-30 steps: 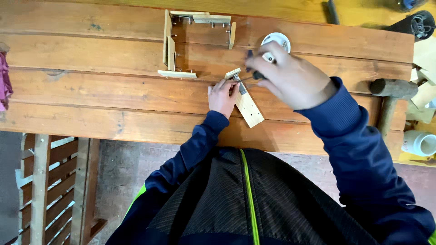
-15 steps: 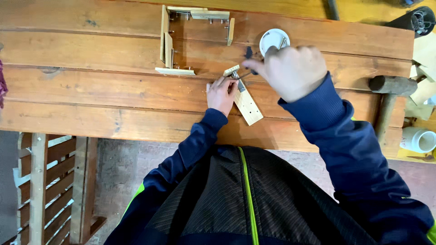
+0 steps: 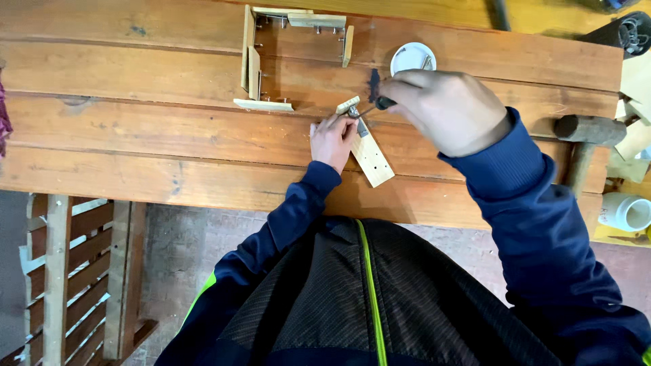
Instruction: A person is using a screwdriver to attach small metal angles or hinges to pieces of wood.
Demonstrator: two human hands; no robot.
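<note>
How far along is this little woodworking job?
Partly done: a frame of small strips already stands on the bench. In hand: the left hand steadies a wooden strip while the right hand works a dark-handled tool at its end. That strip isn't joined yet.

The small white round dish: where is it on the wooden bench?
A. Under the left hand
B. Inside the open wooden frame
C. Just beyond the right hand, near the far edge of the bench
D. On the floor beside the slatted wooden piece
C: the white round dish lies on the bench planks just past the knuckles of the right hand, to the right of the open wooden frame and apart from it.
</note>
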